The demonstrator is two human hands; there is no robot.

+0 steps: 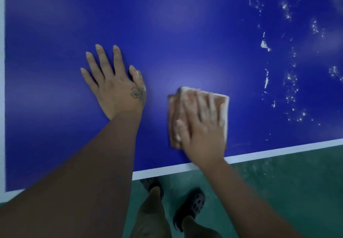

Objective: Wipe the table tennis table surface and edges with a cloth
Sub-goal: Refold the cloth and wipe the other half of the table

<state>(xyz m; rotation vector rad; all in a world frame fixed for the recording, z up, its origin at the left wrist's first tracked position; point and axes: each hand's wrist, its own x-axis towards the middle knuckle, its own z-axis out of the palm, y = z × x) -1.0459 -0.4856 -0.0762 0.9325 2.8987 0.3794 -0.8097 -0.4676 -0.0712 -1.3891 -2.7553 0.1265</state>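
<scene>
Flatly, right hand on cloth, table

Place: an indoor games or sports room, going by the playing surface and floor.
Landmark: a dark blue, smooth table tennis table top with white painted border lines along its near and left edges.
Floor: a green, matte, sports-hall type floor just below the table's near edge.
Surface state: white flaky specks and smears scattered over the table's right part.
</scene>
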